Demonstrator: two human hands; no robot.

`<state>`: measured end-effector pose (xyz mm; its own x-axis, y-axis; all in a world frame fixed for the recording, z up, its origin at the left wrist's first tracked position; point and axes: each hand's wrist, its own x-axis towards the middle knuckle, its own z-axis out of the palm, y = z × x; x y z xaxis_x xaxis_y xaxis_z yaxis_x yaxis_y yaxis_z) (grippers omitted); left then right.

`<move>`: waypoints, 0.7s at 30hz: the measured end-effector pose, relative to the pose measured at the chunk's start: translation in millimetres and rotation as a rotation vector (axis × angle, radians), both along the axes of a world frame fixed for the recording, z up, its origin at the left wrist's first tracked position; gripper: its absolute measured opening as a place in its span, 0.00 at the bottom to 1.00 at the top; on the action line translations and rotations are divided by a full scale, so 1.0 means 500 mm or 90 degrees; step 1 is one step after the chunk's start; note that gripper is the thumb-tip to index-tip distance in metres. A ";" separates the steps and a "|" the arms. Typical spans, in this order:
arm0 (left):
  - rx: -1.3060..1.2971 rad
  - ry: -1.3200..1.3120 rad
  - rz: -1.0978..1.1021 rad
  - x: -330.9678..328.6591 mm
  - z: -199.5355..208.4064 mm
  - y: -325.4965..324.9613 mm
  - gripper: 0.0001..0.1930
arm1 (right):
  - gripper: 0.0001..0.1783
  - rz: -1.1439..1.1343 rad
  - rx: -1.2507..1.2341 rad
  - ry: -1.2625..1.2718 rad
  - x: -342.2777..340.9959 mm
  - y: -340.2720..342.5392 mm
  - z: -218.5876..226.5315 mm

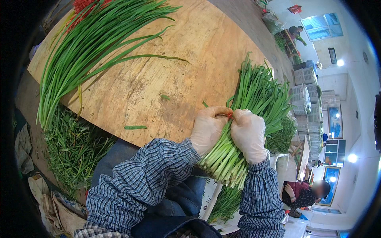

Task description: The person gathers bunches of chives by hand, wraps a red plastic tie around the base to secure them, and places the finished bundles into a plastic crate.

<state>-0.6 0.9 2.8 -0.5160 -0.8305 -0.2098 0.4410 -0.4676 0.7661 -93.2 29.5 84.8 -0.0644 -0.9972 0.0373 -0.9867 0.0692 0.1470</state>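
Observation:
A thick bundle of garlic chives lies across the right edge of the wooden board, its pale cut ends pointing toward me. Around its middle a bit of red tie shows between my two hands. My left hand, in a whitish glove, is closed with thumb and forefinger pinched at the tie. Against the other side of the tie, my gloved right hand is curled into a fist on top of the stalks. Most of the tie is hidden by my fingers.
Loose chives lie on the board's far left, beside red ties. Green trimmings are heaped below the left edge. White crates are stacked at right, and a person sits at lower right.

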 end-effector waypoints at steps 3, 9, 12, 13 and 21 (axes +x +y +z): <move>-0.025 0.008 0.028 -0.001 0.001 0.004 0.11 | 0.07 -0.002 -0.002 -0.008 0.001 0.000 -0.001; 0.038 0.063 0.026 -0.008 -0.002 0.004 0.12 | 0.06 0.002 0.000 0.002 -0.003 0.001 -0.001; 0.039 0.038 -0.005 -0.004 -0.002 -0.001 0.12 | 0.05 0.011 -0.005 0.007 -0.002 0.001 0.001; 0.028 0.028 -0.015 -0.004 -0.005 -0.003 0.12 | 0.05 0.012 -0.010 0.001 0.000 0.001 0.001; -0.074 -0.070 -0.051 0.017 0.002 -0.015 0.12 | 0.04 0.012 -0.010 -0.003 0.000 0.000 -0.002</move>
<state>7.8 -6.4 3.8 -0.5614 -0.8091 -0.1738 0.3166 -0.4041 0.8582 -93.5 29.6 84.0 -0.0454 -0.9976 0.0522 -0.9886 0.0524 0.1413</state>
